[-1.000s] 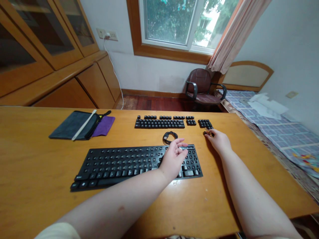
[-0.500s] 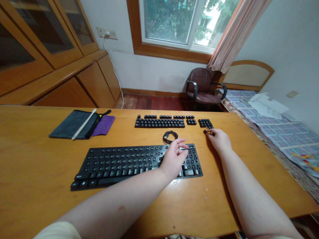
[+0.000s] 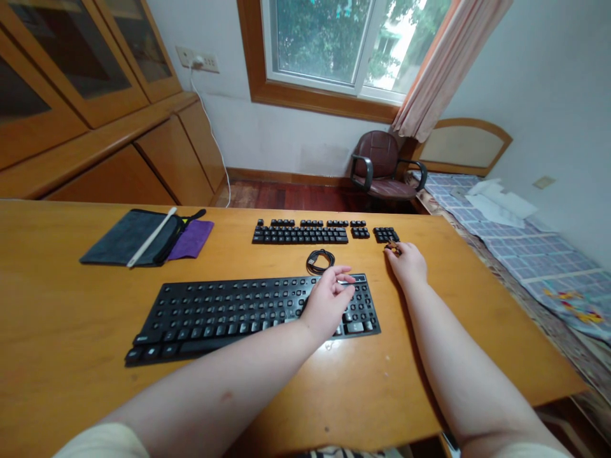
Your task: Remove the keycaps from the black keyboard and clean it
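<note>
The black keyboard (image 3: pixel 224 305) lies on the wooden desk. Most of its upper rows are bare switches; keycaps still sit on its front rows. Over the right part of it is my left hand (image 3: pixel 329 296), fingers loosely curved and apart, with nothing visible in them. My right hand (image 3: pixel 409 264) is beyond the keyboard's far right corner, by the small block of number-pad keycaps (image 3: pixel 386 233). Its fingertips are pinched on a small dark piece that looks like a keycap (image 3: pixel 392 247), partly hidden by the fingers.
Removed keycaps (image 3: pixel 300 235) are laid out in rows near the far edge of the desk (image 3: pixel 229 254). A coiled black USB cable (image 3: pixel 321 261) lies between them and the keyboard. At left are a grey pouch (image 3: pixel 124 238), a white stick (image 3: pixel 151 238) and a purple cloth (image 3: pixel 193 240).
The view has shifted slightly. My right hand has moved a little away from me, closer to the number-pad keycaps. My left hand stays over the keyboard.
</note>
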`<move>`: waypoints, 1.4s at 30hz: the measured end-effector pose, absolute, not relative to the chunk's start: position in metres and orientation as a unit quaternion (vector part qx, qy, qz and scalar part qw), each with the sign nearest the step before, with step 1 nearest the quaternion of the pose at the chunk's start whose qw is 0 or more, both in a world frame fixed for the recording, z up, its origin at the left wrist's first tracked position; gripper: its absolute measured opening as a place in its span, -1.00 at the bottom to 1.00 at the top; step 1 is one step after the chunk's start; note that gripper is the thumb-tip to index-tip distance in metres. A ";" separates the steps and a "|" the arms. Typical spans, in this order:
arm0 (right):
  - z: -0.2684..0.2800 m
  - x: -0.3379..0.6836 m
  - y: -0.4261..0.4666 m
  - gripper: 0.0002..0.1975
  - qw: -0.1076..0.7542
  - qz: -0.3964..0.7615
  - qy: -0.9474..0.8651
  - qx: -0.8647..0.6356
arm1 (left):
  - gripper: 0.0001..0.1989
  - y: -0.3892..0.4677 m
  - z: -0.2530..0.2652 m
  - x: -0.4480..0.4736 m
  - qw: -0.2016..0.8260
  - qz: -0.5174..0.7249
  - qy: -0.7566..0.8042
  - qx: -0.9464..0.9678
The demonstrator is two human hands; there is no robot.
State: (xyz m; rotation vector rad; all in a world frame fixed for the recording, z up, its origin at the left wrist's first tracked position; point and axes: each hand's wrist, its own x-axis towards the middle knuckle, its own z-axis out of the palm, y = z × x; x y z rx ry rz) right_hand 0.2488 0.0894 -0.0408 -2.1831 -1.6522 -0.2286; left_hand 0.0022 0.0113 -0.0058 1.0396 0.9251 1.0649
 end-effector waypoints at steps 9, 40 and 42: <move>-0.043 0.248 0.092 -0.73 0.194 -0.078 -0.575 -0.791 | -0.68 0.013 -0.009 0.004 0.630 0.471 0.405 0.466; -0.045 0.247 0.088 -0.68 0.207 -0.072 -0.579 -0.785 | -0.69 0.012 -0.008 0.004 0.619 0.456 0.414 0.487; -0.045 0.247 0.088 -0.67 0.209 -0.072 -0.577 -0.786 | -0.69 0.013 -0.009 0.004 0.619 0.458 0.413 0.487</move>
